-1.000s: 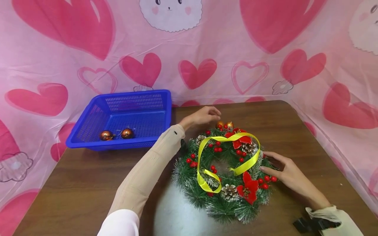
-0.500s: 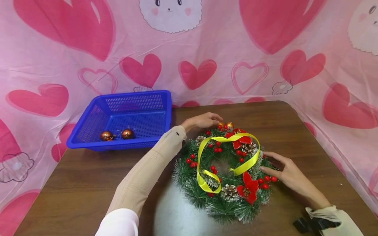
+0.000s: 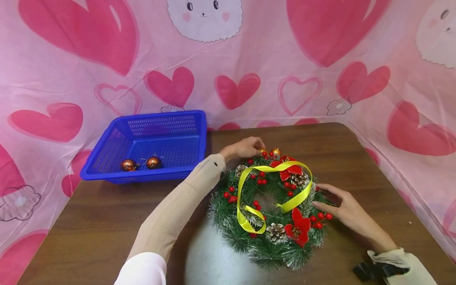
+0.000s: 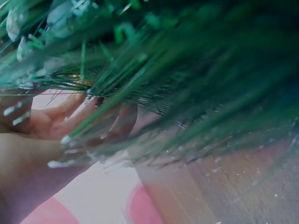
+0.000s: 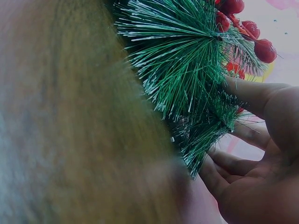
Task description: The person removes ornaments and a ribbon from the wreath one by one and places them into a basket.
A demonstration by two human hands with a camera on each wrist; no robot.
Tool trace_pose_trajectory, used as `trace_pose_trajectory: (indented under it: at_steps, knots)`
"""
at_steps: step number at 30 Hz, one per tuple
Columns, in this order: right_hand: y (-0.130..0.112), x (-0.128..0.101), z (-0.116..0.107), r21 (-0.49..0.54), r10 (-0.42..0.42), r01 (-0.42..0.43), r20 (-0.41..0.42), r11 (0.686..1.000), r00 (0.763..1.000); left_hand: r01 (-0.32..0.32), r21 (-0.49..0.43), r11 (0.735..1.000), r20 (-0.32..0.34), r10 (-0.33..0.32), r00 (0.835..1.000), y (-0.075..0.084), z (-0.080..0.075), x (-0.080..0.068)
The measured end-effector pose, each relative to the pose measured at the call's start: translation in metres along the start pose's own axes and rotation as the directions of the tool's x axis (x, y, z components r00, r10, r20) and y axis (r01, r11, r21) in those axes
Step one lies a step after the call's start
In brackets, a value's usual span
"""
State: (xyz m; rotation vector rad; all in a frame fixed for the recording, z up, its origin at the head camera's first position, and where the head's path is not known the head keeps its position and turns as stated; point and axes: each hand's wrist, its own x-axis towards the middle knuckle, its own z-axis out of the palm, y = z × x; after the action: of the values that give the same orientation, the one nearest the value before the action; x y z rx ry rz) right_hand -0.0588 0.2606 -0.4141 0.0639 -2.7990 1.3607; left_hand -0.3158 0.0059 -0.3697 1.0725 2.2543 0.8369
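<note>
A pink cloth printed with hearts [image 3: 171,85] hangs behind and around a brown wooden table [image 3: 89,225]. A green wreath [image 3: 270,206] with frosted needles, red berries, pine cones and red poinsettias lies flat on the table, right of centre and toward the near edge, with a loose yellow ribbon [image 3: 274,190] looped across its hole.

Over the last second the left hand [image 3: 244,148] has dropped from just above the far rim of the wreath onto it, and its fingers have curled in. Its fingertips now close on the small gold baubles [image 3: 270,152] fixed at the far side of the wreath. The left wrist view shows only bent fingers [image 4: 70,116] behind blurred needles, so how firm the pinch is cannot be told. From this I judge the bauble is being taken hold of, not yet freed.

The right hand [image 3: 347,213] has not moved: it rests at the right side of the wreath, fingers [image 5: 252,95] fairly straight and spread, pressing into the needles and steadying it.

A blue plastic basket [image 3: 167,118] sits at the far left of the table, well apart from the wreath. Two copper-coloured baubles [image 3: 140,163] lie side by side in it, near its front wall.
</note>
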Motion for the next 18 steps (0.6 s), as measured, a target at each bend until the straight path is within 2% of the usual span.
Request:
trace_pose_trajectory:
  at_steps: [8, 14, 18]
  knots:
    - [0.0, 0.0, 0.001, 0.004, 0.001, -0.001, 0.003, 1.0, 1.0, -0.003, 0.038, 0.999, -0.08, 0.006, 0.997, 0.003, -0.003, -0.004]
    - [0.001, 0.0, 0.0, -0.004, 0.001, -0.001, -0.004, 1.0, 1.0, -0.026, 0.012, 1.0, -0.176, 0.028, 0.984, 0.005, -0.009, -0.01]
    - [0.001, 0.0, 0.0, -0.003, 0.001, -0.001, 0.0, 1.0, 1.0, -0.051, -0.008, 0.999, -0.213, 0.048, 0.976, 0.003, -0.011, -0.012]
